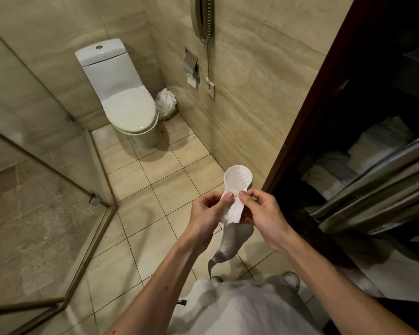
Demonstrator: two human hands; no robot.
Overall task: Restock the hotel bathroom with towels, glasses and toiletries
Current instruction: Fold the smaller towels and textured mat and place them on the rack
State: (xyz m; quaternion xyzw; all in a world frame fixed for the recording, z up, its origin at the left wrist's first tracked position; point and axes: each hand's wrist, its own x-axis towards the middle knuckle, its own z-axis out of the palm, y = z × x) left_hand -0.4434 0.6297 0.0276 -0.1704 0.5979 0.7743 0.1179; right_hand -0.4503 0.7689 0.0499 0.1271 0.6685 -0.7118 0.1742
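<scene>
A white ridged soap dish (237, 181) is held up over the bathroom floor, between both my hands. My left hand (209, 211) pinches its lower left edge with thumb on top. My right hand (261, 213) grips its lower right edge. A white cloth (232, 240) is pressed against the dish's lower part and hangs down below my hands, its tail tapering toward my feet. Folded white towels (363, 153) lie stacked on a shelf in the dark unit at the right.
A white toilet (121, 97) with shut lid stands in the far corner, a white-lined bin (166, 103) beside it. A toilet-paper holder (191, 67) and wall phone (203, 18) hang on the tiled wall. A glass shower screen (46, 165) fills the left. A dark wooden door frame (307, 117) is right.
</scene>
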